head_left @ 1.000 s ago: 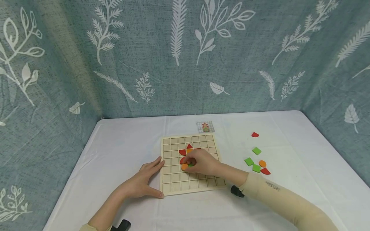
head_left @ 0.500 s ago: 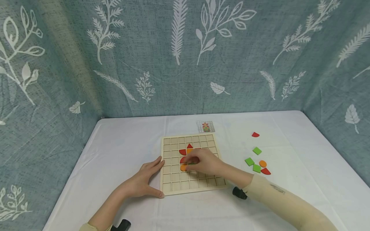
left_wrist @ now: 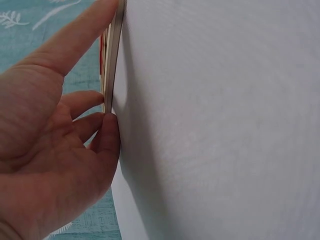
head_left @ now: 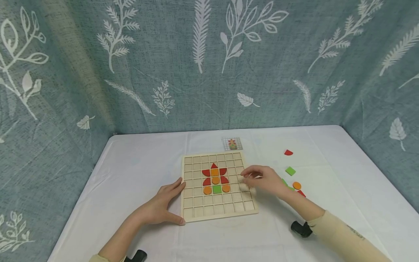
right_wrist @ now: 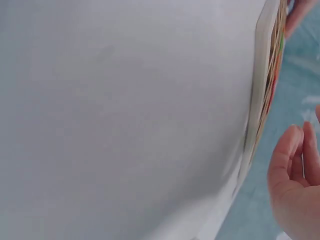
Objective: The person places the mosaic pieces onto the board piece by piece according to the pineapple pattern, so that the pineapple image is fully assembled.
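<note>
The wooden grid board (head_left: 198, 213) lies flat on the table, its cells holding a figure of flat pieces: red quarter-circles (head_left: 223, 180), a red triangle (head_left: 214, 166), an orange square (head_left: 214, 172), orange discs (head_left: 226, 188) and a green square (head_left: 217, 189). My left hand (head_left: 158, 205) rests its extended fingers and thumb against the board's left edge, also visible in the left wrist view. Over the board's right edge hovers my right hand (head_left: 266, 179), with loosely bent fingers and nothing seen in them.
Right of the board lie a red quarter-circle (head_left: 288, 152), a green square tile (head_left: 290, 171), an orange disc (head_left: 296, 185) and other pieces partly behind the right hand. A small pattern card (head_left: 232, 143) lies behind the board. A patterned curtain (head_left: 183, 102) borders the table (head_left: 147, 153).
My right hand has let go of the green square in the grid and moved right, uncovering the middle of the figure. My left hand has stayed in place.
</note>
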Tool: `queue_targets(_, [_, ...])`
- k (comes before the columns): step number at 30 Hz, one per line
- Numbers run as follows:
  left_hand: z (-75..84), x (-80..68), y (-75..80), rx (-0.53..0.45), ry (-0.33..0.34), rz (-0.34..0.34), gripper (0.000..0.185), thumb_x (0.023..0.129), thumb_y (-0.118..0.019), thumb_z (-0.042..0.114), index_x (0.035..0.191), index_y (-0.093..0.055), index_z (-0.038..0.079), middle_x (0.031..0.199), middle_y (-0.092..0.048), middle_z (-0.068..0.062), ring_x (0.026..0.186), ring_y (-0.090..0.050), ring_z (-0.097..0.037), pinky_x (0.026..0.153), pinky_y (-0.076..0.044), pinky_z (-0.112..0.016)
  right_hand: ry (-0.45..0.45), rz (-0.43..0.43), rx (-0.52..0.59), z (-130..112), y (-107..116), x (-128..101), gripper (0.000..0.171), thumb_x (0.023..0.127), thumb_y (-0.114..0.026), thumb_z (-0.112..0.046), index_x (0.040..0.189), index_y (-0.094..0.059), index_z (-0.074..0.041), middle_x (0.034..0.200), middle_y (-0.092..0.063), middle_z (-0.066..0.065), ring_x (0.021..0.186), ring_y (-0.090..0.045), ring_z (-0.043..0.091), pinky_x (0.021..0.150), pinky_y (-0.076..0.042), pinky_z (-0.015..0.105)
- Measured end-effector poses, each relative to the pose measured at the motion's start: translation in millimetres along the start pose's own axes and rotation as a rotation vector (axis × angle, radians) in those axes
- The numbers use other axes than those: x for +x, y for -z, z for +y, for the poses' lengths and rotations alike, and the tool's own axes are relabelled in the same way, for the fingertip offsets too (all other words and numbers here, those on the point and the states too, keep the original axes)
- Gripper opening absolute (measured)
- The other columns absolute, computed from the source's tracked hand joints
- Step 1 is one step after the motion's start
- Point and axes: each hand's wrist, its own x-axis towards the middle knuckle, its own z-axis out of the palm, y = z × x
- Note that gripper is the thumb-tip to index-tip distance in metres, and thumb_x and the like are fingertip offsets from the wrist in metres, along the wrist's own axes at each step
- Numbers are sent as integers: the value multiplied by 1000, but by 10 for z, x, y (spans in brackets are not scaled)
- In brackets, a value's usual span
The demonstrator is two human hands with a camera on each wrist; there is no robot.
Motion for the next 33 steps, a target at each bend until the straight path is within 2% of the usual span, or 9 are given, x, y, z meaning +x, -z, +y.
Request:
queue_targets(4, [-4, -8, 2, 1, -9, 3, 112, 64, -88, 43, 151, -31, 0, 161, -16, -15, 142, -17, -39, 110, -23, -60, -80, 54, 42, 116, 213, -111, 32, 88, -73, -30, 114, -69, -11, 103, -68, 2, 94, -61, 21, 79, -48, 35])
queue_targets(11, [-9, -6, 5, -1, -6, 6, 113, 64, -88, 44, 151, -31, 1, 161, -16, -15, 142, -17, -39, 109, -23, -61, -169, 135, 57, 278, 589, -239, 44, 89, -72, -33, 121, -62, -4, 103, -67, 6, 94, -60, 23, 77, -49, 30])
queue_targets(17, [0, -12, 7, -7, -12, 10, 113, 64, -88, 43, 151, -31, 0, 161, -16, -16, 143, -16, -40, 110, -21, -61, -205, 173, 23, 384, 836, -337, 49, 91, -70, -33, 127, -58, -2, 118, -61, 11, 102, -56, 22, 81, -50, 30])
queue_targets(27, [11, -18, -3, -3, -9, 13, 112, 64, -89, 42, 151, -31, 0, 161, -17, -16, 142, -17, -40, 110, -22, -61, -217, 170, -78, 624, 1069, -375, 47, 94, -64, -19, 134, -53, 0, 133, -53, 24, 105, -54, 28, 82, -48, 32])
queue_targets(33, [0, -21, -12, -6, -15, 13, 112, 65, -88, 43, 151, -31, 0, 161, -16, -16, 142, -17, -40, 110, -22, -61, -234, 140, -139, 700, 1108, -340, 47, 91, -65, -16, 134, -54, 0, 133, -54, 24, 105, -52, 29, 83, -46, 34])
